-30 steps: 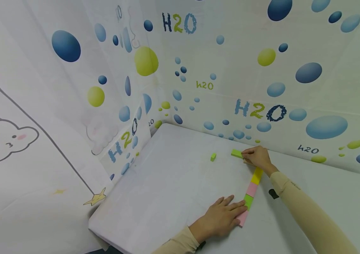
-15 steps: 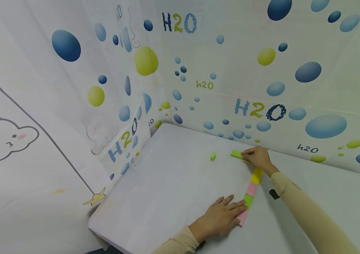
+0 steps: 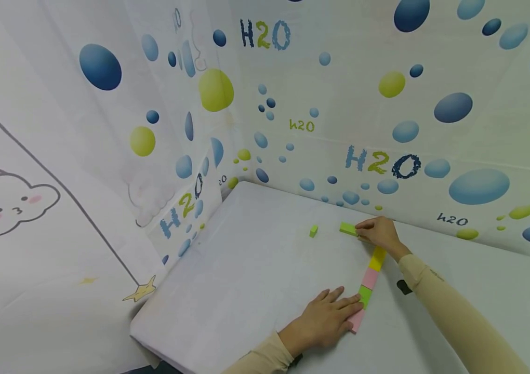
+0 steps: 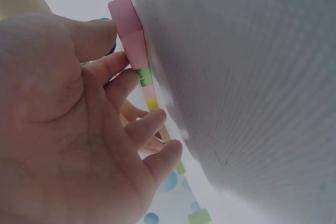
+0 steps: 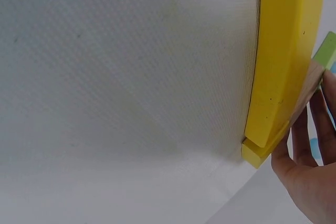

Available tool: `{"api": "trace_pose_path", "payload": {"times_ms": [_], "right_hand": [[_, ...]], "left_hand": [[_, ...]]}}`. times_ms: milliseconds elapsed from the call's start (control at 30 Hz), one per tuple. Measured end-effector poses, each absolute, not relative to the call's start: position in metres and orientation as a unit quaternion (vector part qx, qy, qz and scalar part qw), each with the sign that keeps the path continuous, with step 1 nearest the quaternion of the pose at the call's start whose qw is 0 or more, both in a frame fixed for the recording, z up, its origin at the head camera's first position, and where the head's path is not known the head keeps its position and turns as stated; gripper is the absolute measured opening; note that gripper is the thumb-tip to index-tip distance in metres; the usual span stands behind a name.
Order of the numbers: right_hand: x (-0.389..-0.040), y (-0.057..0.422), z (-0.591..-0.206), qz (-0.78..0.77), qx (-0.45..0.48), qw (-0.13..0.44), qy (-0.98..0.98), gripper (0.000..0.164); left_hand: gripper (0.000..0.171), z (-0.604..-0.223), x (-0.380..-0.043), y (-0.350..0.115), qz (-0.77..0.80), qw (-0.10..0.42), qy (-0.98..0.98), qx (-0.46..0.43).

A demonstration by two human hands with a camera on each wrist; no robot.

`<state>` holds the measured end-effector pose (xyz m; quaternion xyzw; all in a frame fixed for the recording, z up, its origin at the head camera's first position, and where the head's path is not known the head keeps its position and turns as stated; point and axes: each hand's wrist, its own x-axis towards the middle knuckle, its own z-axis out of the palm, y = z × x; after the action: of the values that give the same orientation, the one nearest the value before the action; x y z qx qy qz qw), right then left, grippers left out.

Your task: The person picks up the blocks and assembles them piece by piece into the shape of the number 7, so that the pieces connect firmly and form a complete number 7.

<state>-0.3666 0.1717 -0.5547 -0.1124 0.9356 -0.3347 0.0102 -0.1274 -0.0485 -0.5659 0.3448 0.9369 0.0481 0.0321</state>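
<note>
A line of blocks runs across the white table: a pink block (image 3: 356, 322), a green one (image 3: 365, 296), another pink one (image 3: 370, 279), then a yellow block (image 3: 377, 258). At its far end the line turns left through a wooden block (image 5: 308, 85) to a green block (image 3: 348, 228). A second yellow block (image 5: 254, 153) shows at the corner in the right wrist view. My left hand (image 3: 323, 319) lies with fingers spread, fingertips at the near pink and green blocks. My right hand (image 3: 379, 232) holds the wooden block with its fingers along the outer side.
A small green block (image 3: 314, 231) stands alone left of the far green block. The white table (image 3: 227, 280) meets a bubble-printed wall sheet (image 3: 312, 156) at the back. A small black object (image 3: 403, 286) sits under the right sleeve (image 3: 447, 296).
</note>
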Motion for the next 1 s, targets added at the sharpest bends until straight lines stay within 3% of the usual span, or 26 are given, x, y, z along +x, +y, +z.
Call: {"api": "trace_pose_path", "payload": {"times_ms": [1000], "right_hand": [[-0.3681, 0.1779, -0.5524, -0.328, -0.125, 0.033, 0.936, 0.019]], "left_hand": [[0.051, -0.5619, -0.1284, -0.0434, 0.05, 0.036, 0.939, 0.338]]}}
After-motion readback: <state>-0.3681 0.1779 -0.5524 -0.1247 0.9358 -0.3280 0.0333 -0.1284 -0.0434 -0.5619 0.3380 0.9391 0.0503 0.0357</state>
